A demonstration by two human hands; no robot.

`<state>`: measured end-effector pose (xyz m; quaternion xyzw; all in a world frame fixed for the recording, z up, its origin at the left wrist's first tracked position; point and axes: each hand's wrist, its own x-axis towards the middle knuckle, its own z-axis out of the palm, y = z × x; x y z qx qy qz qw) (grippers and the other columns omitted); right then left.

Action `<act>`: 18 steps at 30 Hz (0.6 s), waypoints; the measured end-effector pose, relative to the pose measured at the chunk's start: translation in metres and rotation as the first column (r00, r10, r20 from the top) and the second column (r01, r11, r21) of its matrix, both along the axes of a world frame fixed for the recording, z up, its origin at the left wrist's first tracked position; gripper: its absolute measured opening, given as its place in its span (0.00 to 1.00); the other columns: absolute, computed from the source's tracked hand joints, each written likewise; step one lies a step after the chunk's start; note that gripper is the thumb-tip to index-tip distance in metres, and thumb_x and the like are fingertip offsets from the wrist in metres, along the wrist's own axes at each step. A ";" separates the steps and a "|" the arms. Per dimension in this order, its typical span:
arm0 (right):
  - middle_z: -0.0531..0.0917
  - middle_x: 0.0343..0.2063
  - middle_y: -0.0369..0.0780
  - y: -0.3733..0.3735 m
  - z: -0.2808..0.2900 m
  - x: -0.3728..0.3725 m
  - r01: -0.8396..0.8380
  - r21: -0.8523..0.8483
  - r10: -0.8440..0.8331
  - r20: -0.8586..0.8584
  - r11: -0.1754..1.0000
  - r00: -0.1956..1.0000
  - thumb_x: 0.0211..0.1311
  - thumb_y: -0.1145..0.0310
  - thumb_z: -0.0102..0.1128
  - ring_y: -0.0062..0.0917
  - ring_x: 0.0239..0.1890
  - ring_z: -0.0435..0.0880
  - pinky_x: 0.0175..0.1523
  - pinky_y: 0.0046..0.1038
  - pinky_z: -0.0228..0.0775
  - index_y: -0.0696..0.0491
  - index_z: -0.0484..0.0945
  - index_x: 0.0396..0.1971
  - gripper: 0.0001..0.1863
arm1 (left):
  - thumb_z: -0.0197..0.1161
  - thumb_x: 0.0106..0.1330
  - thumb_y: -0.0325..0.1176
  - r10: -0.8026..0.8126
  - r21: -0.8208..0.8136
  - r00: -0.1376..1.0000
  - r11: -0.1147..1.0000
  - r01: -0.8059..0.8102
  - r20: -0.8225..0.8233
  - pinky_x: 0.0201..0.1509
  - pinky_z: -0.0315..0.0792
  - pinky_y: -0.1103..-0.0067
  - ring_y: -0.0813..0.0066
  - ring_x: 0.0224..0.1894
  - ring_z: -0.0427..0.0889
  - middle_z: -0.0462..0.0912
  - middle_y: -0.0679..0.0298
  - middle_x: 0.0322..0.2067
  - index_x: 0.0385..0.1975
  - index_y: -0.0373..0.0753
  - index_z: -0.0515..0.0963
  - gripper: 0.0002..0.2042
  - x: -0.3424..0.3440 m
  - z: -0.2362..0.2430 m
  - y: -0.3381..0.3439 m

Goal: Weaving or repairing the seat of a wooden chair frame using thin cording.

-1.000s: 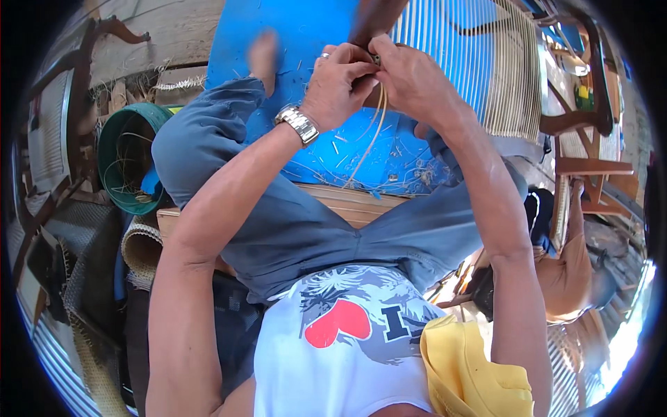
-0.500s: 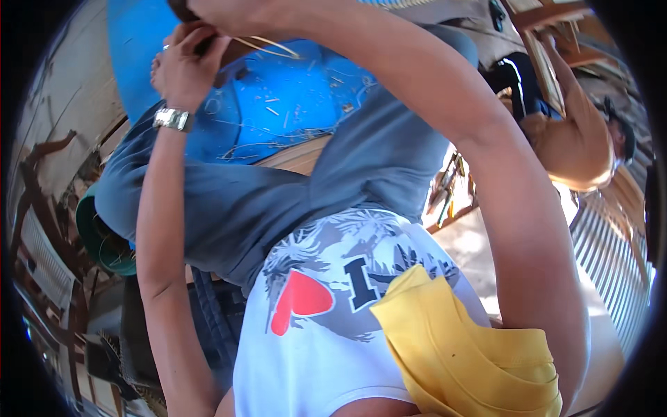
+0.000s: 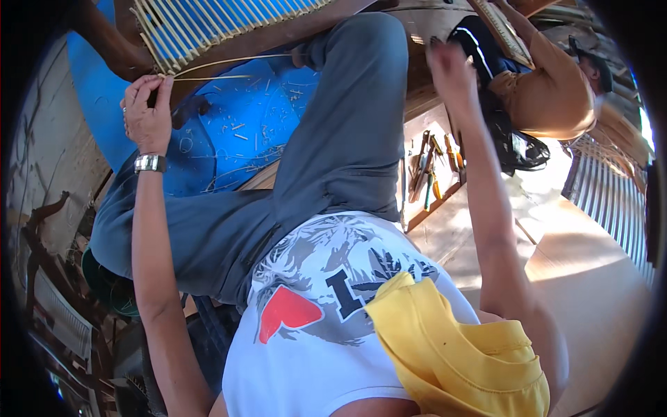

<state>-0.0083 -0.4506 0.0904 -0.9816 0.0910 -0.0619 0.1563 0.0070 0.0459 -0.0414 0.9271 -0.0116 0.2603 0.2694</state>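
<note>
At the upper left, my left hand point(image 3: 148, 115) is closed in a pinch on a thin pale cane strand point(image 3: 229, 62). This pinch sits right at the corner of a dark wooden frame point(image 3: 292, 31) strung with rows of pale cane strips point(image 3: 208, 24). From my fingertips the strand runs right in a shallow curve below the frame, with a second thin length under it. My right hand point(image 3: 453, 73) is raised at the upper right, beyond my knee and apart from the frame. Motion smears its fingers, so whether it holds anything cannot be made out.
A blue sheet point(image 3: 240, 132) strewn with cane scraps lies between my legs. To the right, several hand tools point(image 3: 431, 167) lie in a shallow wooden tray beside a black bag point(image 3: 517, 149). Another person point(image 3: 549, 94) works close by at the upper right. A green bucket point(image 3: 104, 281) stands at left.
My right hand has swung from beside my left hand over to the upper right. The cane-strung frame has come into fuller view, and my left hand appears slightly lower, pinching the strand.
</note>
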 end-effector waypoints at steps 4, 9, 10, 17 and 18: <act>0.82 0.40 0.53 -0.075 -0.116 -0.183 -0.015 0.002 0.014 -0.550 1.000 0.835 0.64 0.50 0.60 0.51 0.43 0.81 0.50 0.43 0.72 0.63 0.72 0.46 0.28 | 0.72 0.57 0.43 0.020 0.000 0.999 1.000 -0.020 0.032 0.46 0.74 0.73 0.69 0.44 0.79 0.84 0.74 0.41 0.30 0.49 0.85 0.08 -0.003 0.004 0.009; 0.71 0.57 0.55 -0.091 -0.165 -0.294 -0.080 -0.129 -0.020 -0.634 0.988 0.773 0.66 0.73 0.44 0.47 0.59 0.71 0.64 0.41 0.62 0.56 0.69 0.59 0.22 | 0.74 0.53 0.35 -0.060 -0.158 0.995 0.985 0.072 0.078 0.50 0.69 0.70 0.63 0.42 0.78 0.82 0.64 0.36 0.24 0.40 0.82 0.08 0.006 0.019 -0.041; 0.69 0.59 0.55 -0.074 -0.180 -0.282 0.392 0.154 -0.273 -0.495 0.907 0.825 0.67 0.72 0.45 0.49 0.63 0.66 0.67 0.41 0.59 0.55 0.65 0.64 0.25 | 0.73 0.53 0.35 -0.086 -0.199 0.992 0.974 0.103 0.096 0.50 0.68 0.70 0.63 0.42 0.78 0.82 0.63 0.36 0.24 0.40 0.82 0.07 0.003 0.006 -0.027; 0.72 0.26 0.37 0.000 -0.043 -0.126 0.064 0.310 -0.066 -0.005 0.949 0.998 0.74 0.63 0.50 0.16 0.22 0.69 0.29 0.21 0.63 0.57 0.69 0.53 0.15 | 0.73 0.55 0.34 -0.041 -0.214 0.997 0.975 0.054 0.068 0.53 0.63 0.71 0.69 0.43 0.77 0.81 0.65 0.37 0.27 0.39 0.83 0.07 -0.012 0.005 -0.028; 0.73 0.26 0.35 0.048 0.003 -0.105 0.084 0.484 -0.084 -0.022 0.871 0.996 0.73 0.64 0.51 0.15 0.22 0.69 0.29 0.19 0.63 0.56 0.67 0.58 0.18 | 0.72 0.55 0.33 -0.026 -0.235 0.997 0.971 0.041 0.068 0.53 0.62 0.72 0.69 0.43 0.77 0.81 0.65 0.37 0.27 0.39 0.83 0.06 -0.014 0.005 -0.029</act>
